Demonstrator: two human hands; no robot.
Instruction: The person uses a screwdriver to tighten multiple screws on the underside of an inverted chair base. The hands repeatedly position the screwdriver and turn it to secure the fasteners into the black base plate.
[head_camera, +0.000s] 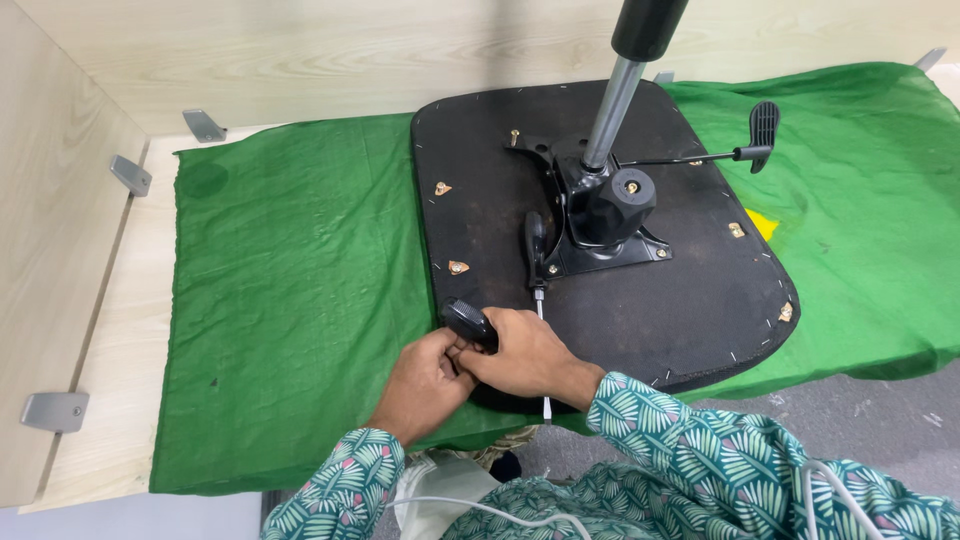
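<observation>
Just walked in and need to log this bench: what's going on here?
A person has an upturned black chair seat lying on a green cloth. Both hands, left hand and right hand, close around a small black part at the seat's near edge. A screwdriver rests on the seat beside the metal mechanism.

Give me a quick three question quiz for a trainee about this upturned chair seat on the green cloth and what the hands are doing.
1. True or false: the seat base lies underside up on the green cloth.
2. What do the left hand and right hand grip together? A) the lever paddle B) a small black handle at the seat's near edge C) the gas cylinder
3. What stands up from the mounting plate in the middle of the seat?

Key
1. True.
2. B.
3. The gas cylinder, a metal shaft with a black upper sleeve; the lever sticks out sideways beside it.
</observation>
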